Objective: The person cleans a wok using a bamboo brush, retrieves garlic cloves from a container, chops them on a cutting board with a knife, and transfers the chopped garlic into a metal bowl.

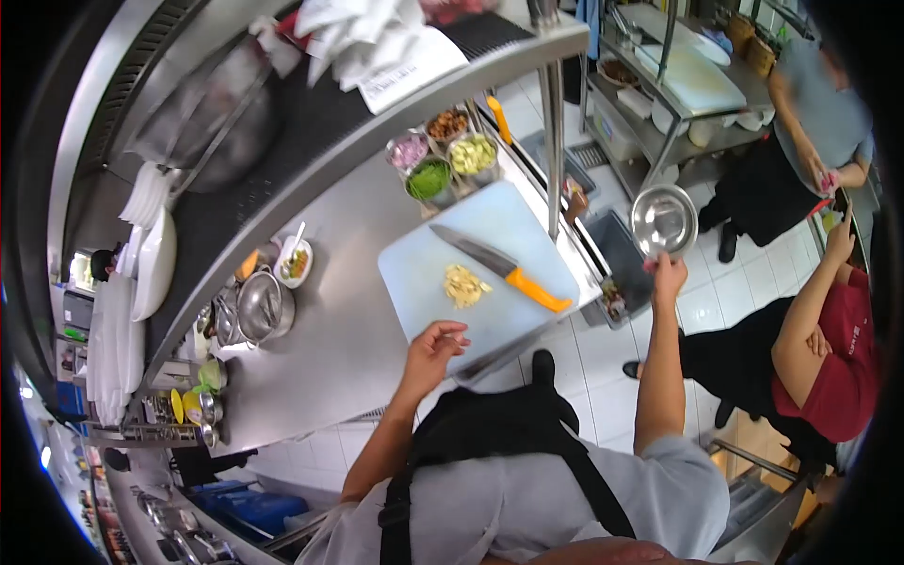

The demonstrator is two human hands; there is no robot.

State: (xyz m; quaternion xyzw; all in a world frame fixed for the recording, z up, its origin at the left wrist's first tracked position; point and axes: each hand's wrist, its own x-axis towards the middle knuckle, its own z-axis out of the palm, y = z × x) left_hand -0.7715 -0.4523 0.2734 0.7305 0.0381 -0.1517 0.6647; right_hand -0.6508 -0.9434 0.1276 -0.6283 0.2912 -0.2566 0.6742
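Note:
My right hand [669, 273] is stretched out to the right, closed on the rim of a round metal bowl [648, 226] held above the floor and a grey bin. Nothing shows inside the bowl. My left hand [439, 347] hovers by the near edge of a white cutting board [414, 264], fingers loosely bent and holding nothing. A pile of pale yellow chopped pieces [465, 285], too small to name surely, lies on the board. Beside it rests a knife [504, 270] with an orange handle, its blade pointing to the far left.
Behind the board stand containers of green herbs [429, 179], pale green cubes [473, 153], purple bits [409, 151] and brown pieces [446, 124]. Metal pots [266, 306] sit at left. A steel shelf [377, 141] overhangs the counter. A grey bin [621, 254] and two people are at right.

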